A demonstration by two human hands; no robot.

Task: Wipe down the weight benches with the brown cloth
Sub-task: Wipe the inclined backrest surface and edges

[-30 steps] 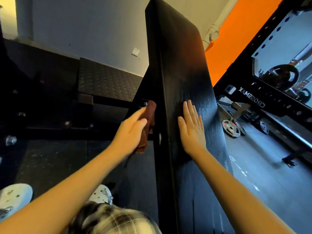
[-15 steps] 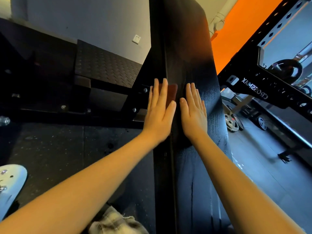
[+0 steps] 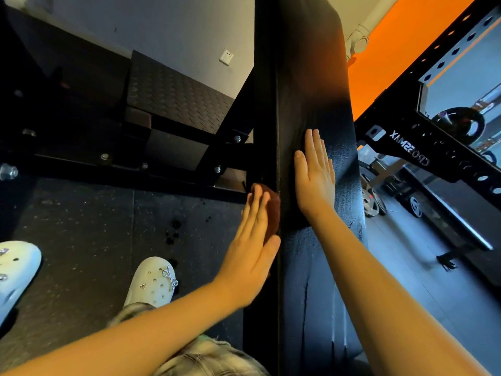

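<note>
On 1 bench — left hand presses 1 cloth | right hand flat

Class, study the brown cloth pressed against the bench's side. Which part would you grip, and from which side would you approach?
Probably its upper end: the brown cloth bulges out there beyond the flat fingers of the left hand. Approach from the left, the open floor side, since the bench pad backs the cloth on the right.

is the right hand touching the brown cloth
Apart. The head view shows the right hand flat on the bench pad, a strip of black pad between it and the brown cloth, which the left hand presses against the bench's side.
</note>
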